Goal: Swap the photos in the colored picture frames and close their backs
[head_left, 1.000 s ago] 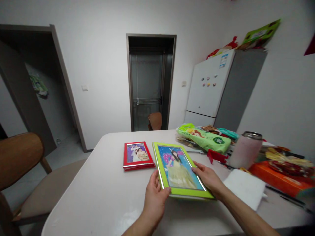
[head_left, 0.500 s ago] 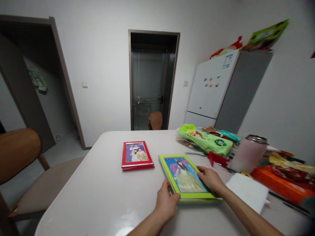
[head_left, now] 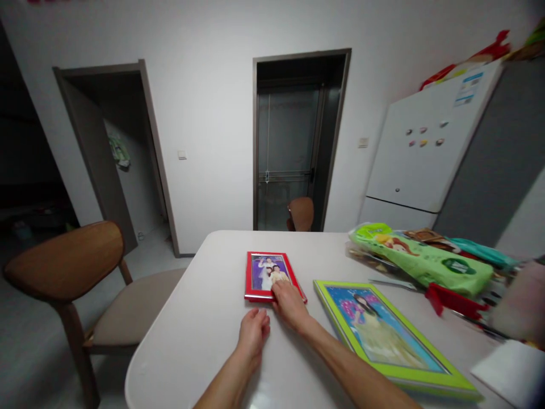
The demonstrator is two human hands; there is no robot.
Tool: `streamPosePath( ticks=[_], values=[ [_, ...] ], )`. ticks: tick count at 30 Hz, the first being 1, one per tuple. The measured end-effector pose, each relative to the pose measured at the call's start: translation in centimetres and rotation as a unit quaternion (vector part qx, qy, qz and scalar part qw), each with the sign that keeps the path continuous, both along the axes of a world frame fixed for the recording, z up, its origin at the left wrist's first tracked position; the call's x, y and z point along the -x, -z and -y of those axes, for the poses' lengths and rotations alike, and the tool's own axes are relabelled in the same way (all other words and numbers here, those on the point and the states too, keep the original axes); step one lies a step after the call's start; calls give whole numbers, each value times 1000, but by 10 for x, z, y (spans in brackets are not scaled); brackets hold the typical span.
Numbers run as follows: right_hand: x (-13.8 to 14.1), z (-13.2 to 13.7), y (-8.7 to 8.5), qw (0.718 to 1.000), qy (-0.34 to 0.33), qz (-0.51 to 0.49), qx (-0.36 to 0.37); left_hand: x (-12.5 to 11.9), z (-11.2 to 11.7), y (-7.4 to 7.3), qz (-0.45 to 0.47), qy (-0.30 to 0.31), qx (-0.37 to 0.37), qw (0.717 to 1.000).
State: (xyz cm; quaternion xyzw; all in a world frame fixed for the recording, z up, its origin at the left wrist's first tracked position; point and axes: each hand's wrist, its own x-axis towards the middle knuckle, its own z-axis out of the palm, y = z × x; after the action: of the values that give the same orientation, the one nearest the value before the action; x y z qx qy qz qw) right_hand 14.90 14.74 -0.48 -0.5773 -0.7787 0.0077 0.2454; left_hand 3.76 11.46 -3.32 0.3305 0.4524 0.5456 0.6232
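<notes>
Red photo frame (head_left: 259, 274) lies flat on the white desk (head_left: 183, 341), ahead of the person, long axis running near to far, pictured heads toward the far edge. Right hand (head_left: 290, 305) is laid over its near right part, fingers close together on the photo; can't tell if it pinches the edge, as the thumb's contact is hard to make out. Left hand (head_left: 254, 329) sits just short of the near edge, fingers bent and bunched; how tightly, can't tell. Green photo frame (head_left: 385, 326) lies to the right on the desk, face up, long axis slanting from far left to near right, pictured head toward the far left end. Right forearm passes in front of its near left part. The right hand hides the red frame's near right area and part of its picture; whether another frame is under it is unclear. Green packet (head_left: 434, 264) lies beyond the green frame, with a red item (head_left: 455, 302) nearer. Pink container (head_left: 522, 301) is blurred and cut off at the right edge; white paper (head_left: 513, 372) also cut off.
</notes>
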Motion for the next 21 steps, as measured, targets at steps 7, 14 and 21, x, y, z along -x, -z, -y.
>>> streamPosePath(
  ticks=[7, 14, 21],
  values=[
    [18, 70, -5, 994, -68, -83, 24, 11, 35, -21, 40, -58, -106, 992],
    [17, 114, -49, 760, -94, -619, 176, 28, 98, -45, -230, -19, -295, 927],
    [-4, 143, -42, 654, -49, -710, 257, 35, 124, -13, -579, 65, -557, 591]
  ],
)
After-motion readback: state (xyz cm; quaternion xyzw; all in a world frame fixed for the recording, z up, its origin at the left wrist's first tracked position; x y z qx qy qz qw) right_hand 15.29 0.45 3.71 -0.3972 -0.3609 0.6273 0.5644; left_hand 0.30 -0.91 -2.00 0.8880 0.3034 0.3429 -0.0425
